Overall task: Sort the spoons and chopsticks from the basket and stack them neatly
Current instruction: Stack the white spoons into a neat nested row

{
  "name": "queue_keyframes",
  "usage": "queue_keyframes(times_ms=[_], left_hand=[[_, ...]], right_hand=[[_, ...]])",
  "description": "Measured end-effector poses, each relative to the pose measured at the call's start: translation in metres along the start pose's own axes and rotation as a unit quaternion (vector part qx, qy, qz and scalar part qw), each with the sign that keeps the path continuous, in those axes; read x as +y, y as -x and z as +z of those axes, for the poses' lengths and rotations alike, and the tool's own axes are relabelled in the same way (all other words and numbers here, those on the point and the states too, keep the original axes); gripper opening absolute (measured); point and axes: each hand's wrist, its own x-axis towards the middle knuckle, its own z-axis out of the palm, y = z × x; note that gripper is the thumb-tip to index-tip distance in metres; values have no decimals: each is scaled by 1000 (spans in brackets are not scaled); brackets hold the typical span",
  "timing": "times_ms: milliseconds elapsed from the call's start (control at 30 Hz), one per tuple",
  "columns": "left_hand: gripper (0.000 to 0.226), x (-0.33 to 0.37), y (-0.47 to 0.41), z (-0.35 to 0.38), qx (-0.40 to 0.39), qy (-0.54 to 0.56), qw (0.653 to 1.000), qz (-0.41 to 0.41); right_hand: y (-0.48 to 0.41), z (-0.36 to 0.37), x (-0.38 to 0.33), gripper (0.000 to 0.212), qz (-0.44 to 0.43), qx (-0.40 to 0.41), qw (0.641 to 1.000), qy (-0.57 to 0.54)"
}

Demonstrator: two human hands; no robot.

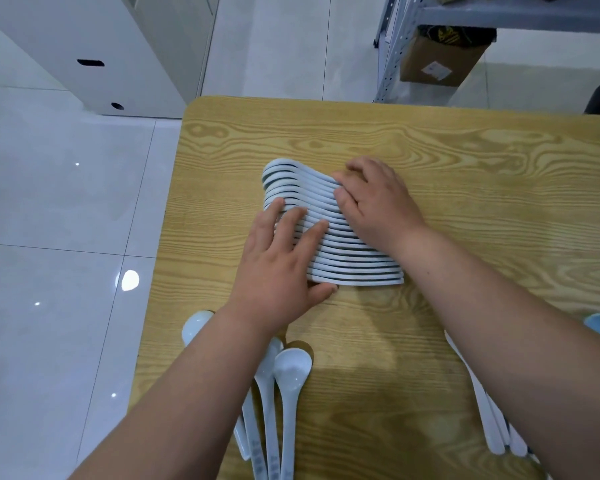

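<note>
**Squaring up the spoon row**

Head view: the spoon row (343, 258), white and nested on edge, lies mid-tabletop (465, 168). The left hand (278, 268) is spread, its straight fingers pressing the bowl ends and its thumb against the nearest spoon. The right hand (378, 202) covers the handles palm-down with fingers bent past the far side; cannot tell whether it grips or only presses. Loose spoons (288, 375) lie nearer. Judgement: stiff, glossy, slippery and chip-prone. Best held by squeezing the row from both ends.

spoon row (329, 216) on table (465, 161)
</note>
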Motion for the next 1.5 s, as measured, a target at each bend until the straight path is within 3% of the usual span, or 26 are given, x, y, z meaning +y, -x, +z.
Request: queue_keyframes(times_ms=[200,467,933,1233,1500], left_hand=[[90,3,-1,1,4,19,1000,-10],[92,2,-1,0,-6,11,1000,-13],[94,4,-9,0,-2,9,1000,-27],[101,5,-7,-7,-39,-26,999,-9],[86,3,-11,-10,-20,11,1000,-4]], right_hand=[[-11,-8,13,51,-65,-26,997,-12],[14,-1,-2,63,4,3,1000,22],[13,-4,-3,63,4,8,1000,25],[14,-11,0,75,7,-56,998,43],[17,-25,11,72,40,-63,996,42]])
